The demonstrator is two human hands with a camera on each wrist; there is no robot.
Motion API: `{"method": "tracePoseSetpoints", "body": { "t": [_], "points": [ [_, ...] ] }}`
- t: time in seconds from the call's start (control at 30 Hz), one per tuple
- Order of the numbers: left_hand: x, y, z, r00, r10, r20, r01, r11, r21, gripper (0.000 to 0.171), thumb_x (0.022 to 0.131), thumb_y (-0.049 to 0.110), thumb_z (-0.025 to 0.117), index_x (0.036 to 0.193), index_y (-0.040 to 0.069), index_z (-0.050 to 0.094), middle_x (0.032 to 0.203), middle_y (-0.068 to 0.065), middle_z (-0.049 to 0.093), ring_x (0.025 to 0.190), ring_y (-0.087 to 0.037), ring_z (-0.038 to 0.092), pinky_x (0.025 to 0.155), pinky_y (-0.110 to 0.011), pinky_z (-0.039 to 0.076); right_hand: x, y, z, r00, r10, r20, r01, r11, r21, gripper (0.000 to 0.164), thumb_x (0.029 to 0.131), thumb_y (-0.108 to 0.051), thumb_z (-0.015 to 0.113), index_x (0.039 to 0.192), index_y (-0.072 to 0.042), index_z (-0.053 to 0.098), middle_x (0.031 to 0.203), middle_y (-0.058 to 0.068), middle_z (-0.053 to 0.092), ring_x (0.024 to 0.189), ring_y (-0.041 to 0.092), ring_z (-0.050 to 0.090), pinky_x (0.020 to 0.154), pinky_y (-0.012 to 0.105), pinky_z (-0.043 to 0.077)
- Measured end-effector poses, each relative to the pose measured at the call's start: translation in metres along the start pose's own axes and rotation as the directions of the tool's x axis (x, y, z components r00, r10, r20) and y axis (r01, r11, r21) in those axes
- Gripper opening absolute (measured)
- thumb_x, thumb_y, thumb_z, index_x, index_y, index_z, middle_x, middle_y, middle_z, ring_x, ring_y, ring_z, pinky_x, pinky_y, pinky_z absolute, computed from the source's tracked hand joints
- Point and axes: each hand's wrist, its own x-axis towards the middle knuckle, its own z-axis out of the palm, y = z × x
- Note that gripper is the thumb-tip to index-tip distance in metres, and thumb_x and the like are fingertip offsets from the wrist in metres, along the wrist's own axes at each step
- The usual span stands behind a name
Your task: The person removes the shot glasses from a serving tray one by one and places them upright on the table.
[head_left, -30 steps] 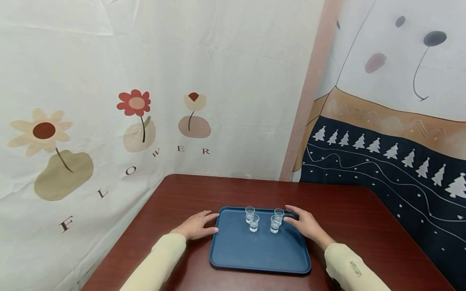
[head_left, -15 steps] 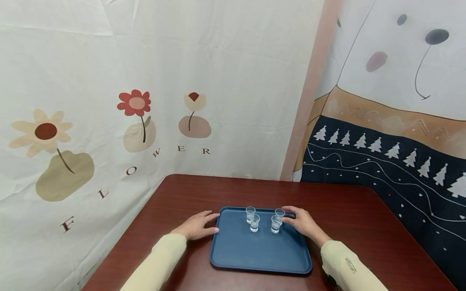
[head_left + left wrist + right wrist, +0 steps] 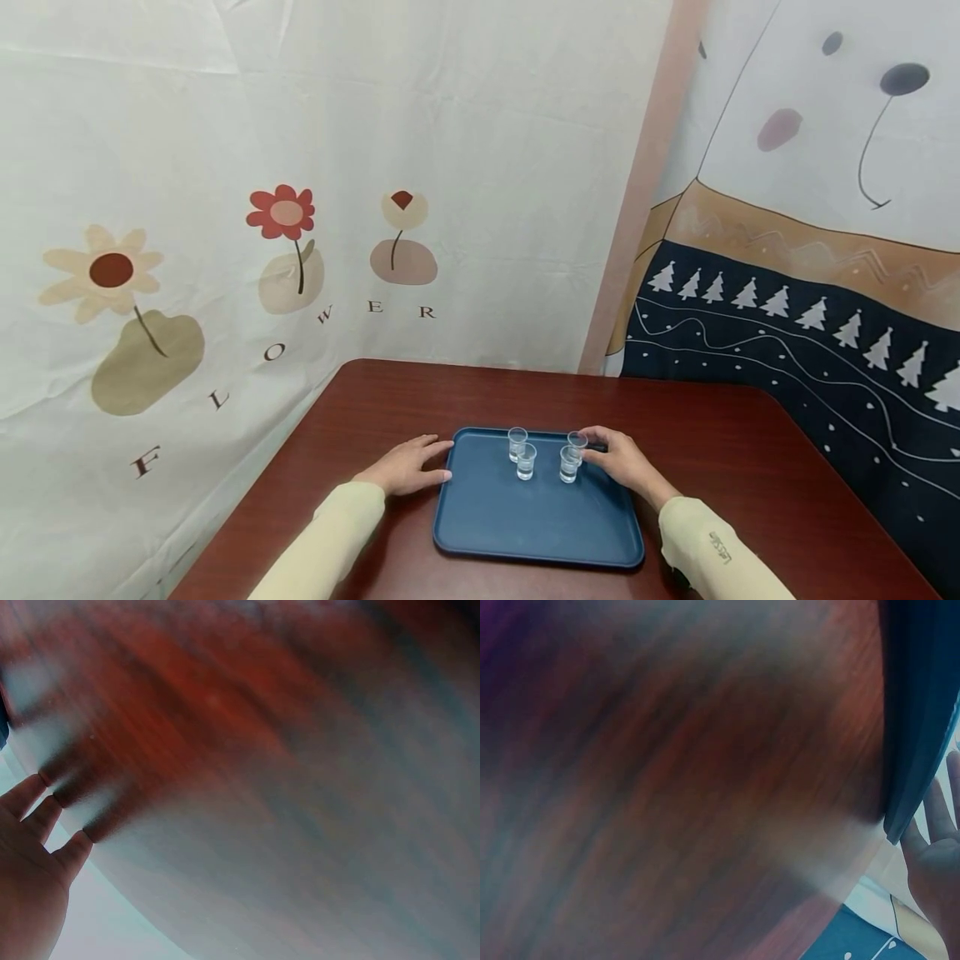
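Several small clear shot glasses stand upright toward the far side of a blue tray (image 3: pixel 525 525) in the head view. Two, a back left glass (image 3: pixel 517 440) and a front left glass (image 3: pixel 526 463), stand close together. To their right, the front right glass (image 3: pixel 569 467) partly covers the back right glass (image 3: pixel 577 438). My right hand (image 3: pixel 626 460) pinches this back right glass between thumb and fingers from its right side. My left hand (image 3: pixel 407 465) lies spread on the table, its fingertips at the tray's left rim. Neither wrist view shows the glasses.
The tray rests on a reddish-brown wooden table (image 3: pixel 420 392). Behind the table hangs a pale cloth (image 3: pixel 510 167) printed with flowers and letters. A dark cloth with white trees (image 3: pixel 750 350) hangs at the right.
My right hand has moved slightly left and its thumb and fingers have closed in on the back right glass. The left hand stays at the tray's left rim.
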Motion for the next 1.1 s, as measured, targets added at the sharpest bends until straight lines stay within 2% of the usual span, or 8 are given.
{"method": "tracePoseSetpoints", "body": {
  "t": [0.17,0.3,0.47,0.7,1.1],
  "points": [
    [-0.001,0.0,0.0,1.0,0.004,0.001,-0.004,1.0,0.006,0.067,0.091,0.055,0.063,0.147,0.019,0.05,0.151,-0.017,0.042,0.139,-0.039,0.038,0.108,-0.06,0.033,0.001,0.0,0.002,1.0,0.009,-0.009,-0.009,1.0,-0.006,0.026,0.091,-0.01,0.072,0.116,-0.011,0.069,0.115,0.005,0.068,0.107,0.026,0.06,0.094,0.05,0.05],
    [-0.001,-0.001,0.001,1.0,0.007,-0.001,-0.007,1.0,0.009,0.068,0.091,0.055,0.063,0.147,0.019,0.05,0.15,-0.017,0.043,0.138,-0.039,0.038,0.107,-0.06,0.033,0.002,0.0,0.001,1.0,0.013,-0.027,-0.013,1.0,0.0,0.026,0.09,-0.015,0.074,0.115,-0.011,0.069,0.113,0.004,0.069,0.105,0.024,0.061,0.092,0.047,0.051],
    [-0.001,-0.002,0.0,1.0,0.01,-0.001,-0.01,1.0,0.004,0.067,0.092,0.055,0.062,0.148,0.019,0.05,0.151,-0.018,0.042,0.139,-0.04,0.037,0.107,-0.061,0.033,0.004,-0.004,-0.006,0.998,0.005,-0.061,-0.004,1.0,0.013,0.03,0.09,-0.021,0.075,0.117,-0.01,0.068,0.109,0.005,0.069,0.1,0.024,0.062,0.09,0.045,0.053],
    [-0.002,0.0,-0.001,1.0,0.006,0.001,-0.006,1.0,0.001,0.067,0.092,0.056,0.062,0.148,0.02,0.049,0.151,-0.017,0.042,0.139,-0.039,0.037,0.108,-0.061,0.032,0.012,-0.01,-0.018,0.994,-0.003,-0.113,0.006,1.0,0.031,0.033,0.092,-0.022,0.073,0.12,-0.006,0.066,0.112,0.01,0.069,0.104,0.028,0.063,0.093,0.048,0.051],
    [-0.005,0.003,-0.002,1.0,0.003,0.006,-0.003,1.0,-0.005,0.067,0.092,0.055,0.063,0.148,0.019,0.05,0.151,-0.017,0.042,0.139,-0.039,0.037,0.108,-0.061,0.033,0.026,-0.009,-0.021,0.981,0.059,-0.183,-0.052,0.998,0.042,0.036,0.094,-0.019,0.07,0.123,0.0,0.062,0.113,0.017,0.068,0.102,0.031,0.063,0.09,0.047,0.053]
  ]
}}
